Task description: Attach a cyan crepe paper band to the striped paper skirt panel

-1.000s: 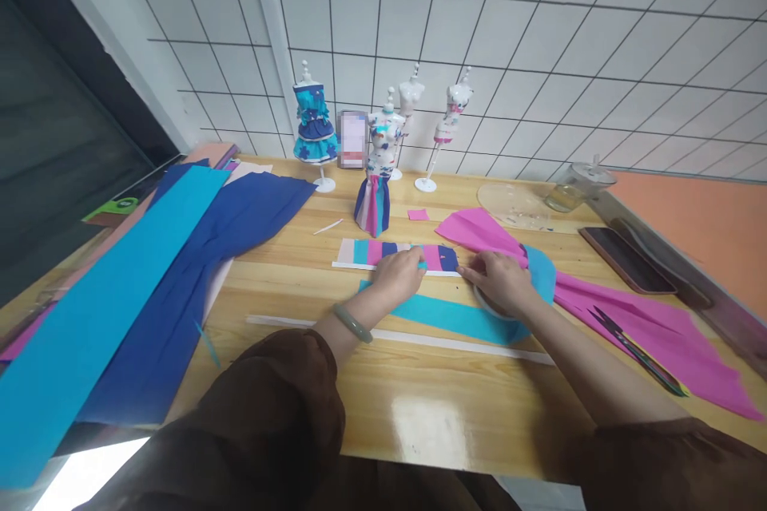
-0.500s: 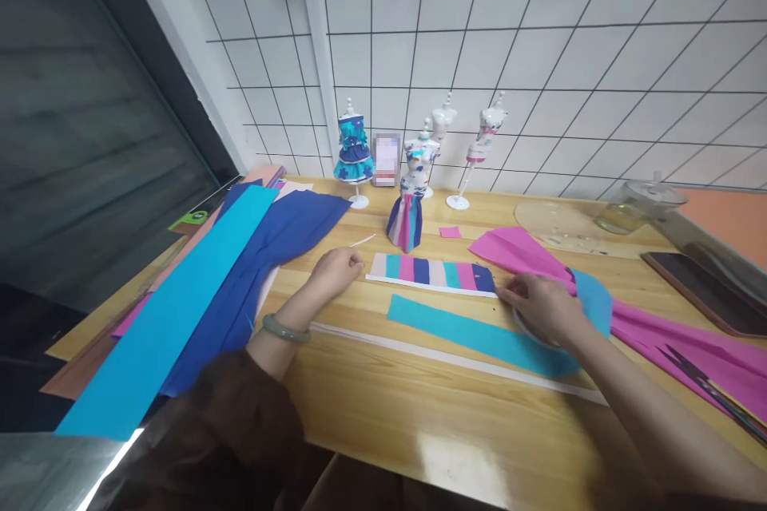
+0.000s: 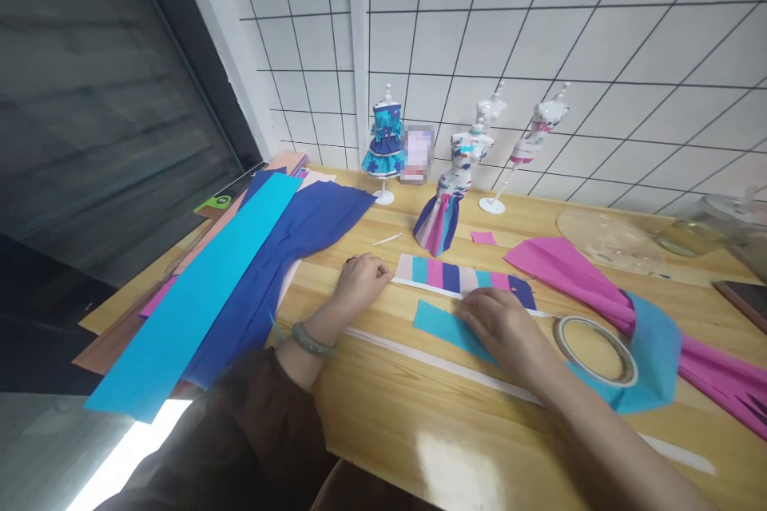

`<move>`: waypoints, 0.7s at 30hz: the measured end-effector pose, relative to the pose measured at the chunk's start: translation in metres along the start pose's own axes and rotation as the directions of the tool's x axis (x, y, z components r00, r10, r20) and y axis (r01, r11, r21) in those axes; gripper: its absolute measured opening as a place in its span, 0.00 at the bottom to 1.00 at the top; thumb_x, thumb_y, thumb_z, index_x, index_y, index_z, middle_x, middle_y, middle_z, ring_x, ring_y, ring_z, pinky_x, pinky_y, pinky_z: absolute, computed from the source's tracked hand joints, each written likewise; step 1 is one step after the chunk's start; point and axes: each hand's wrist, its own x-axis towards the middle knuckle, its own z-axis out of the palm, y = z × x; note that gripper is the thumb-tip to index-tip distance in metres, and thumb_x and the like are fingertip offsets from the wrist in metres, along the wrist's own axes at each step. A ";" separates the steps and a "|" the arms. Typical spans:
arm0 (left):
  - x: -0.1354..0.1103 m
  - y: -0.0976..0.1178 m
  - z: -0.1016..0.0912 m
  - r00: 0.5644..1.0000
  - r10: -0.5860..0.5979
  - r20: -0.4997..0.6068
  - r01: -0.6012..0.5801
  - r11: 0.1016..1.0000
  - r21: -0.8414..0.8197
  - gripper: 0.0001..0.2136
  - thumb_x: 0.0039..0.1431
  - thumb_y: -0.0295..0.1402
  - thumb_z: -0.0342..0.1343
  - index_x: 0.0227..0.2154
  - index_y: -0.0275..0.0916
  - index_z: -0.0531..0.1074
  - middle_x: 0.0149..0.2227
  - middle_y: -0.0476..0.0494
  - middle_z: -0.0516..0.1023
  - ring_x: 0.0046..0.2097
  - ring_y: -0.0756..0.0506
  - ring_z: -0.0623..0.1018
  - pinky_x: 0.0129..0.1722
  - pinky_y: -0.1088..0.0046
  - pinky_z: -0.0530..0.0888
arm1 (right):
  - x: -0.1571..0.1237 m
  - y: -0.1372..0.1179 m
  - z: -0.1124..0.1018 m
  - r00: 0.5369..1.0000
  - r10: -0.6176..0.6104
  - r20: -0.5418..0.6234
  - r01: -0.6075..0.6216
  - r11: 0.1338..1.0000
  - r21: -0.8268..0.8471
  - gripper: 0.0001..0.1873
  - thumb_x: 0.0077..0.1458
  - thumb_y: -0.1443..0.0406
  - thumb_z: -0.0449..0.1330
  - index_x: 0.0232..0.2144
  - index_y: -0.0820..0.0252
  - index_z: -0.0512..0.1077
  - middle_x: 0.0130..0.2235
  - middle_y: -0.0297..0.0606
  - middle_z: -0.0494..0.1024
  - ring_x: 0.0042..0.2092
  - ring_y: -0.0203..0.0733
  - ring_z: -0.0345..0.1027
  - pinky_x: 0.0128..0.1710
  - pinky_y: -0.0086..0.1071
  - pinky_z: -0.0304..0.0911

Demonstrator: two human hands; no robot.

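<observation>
A multicoloured striped fabric strip [image 3: 451, 278] lies on the table, with white tape [image 3: 428, 287] along its near edge. My left hand [image 3: 363, 283] is closed in a pinch at the tape's left end. Partway along this edge, the fingers of my right hand [image 3: 503, 323] lie close together on the tape, palm down. Under that hand a turquoise fabric strip [image 3: 440, 321] is partly hidden. The tape roll [image 3: 626, 371] lies flat to the right, on the turquoise fabric, with a white strip stretching towards it from the striped piece.
Small dress forms stand behind, one in a blue ruffled dress [image 3: 384, 144] and one in a striped skirt [image 3: 439, 222]. Blue fabric [image 3: 317, 223] and a bright blue strip [image 3: 197, 303] lie left; pink fabric [image 3: 554, 267] lies right. A long white strip [image 3: 443, 366] crosses the front.
My right hand has left the tape roll and moved left along the striped strip's near edge. The roll now lies uncovered. My left hand stays at the strip's left end. The view has shifted.
</observation>
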 end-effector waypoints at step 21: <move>-0.004 0.002 0.010 0.999 0.033 -0.036 -0.030 0.997 0.070 0.08 0.55 0.30 0.50 0.25 0.39 0.72 0.33 0.45 0.76 0.39 0.46 0.72 0.43 0.70 0.66 | 0.060 -0.051 0.043 0.994 -0.112 -0.017 0.113 0.993 0.044 0.14 0.61 0.67 0.49 0.39 0.61 0.75 0.36 0.44 0.72 0.39 0.43 0.64 0.41 0.36 0.60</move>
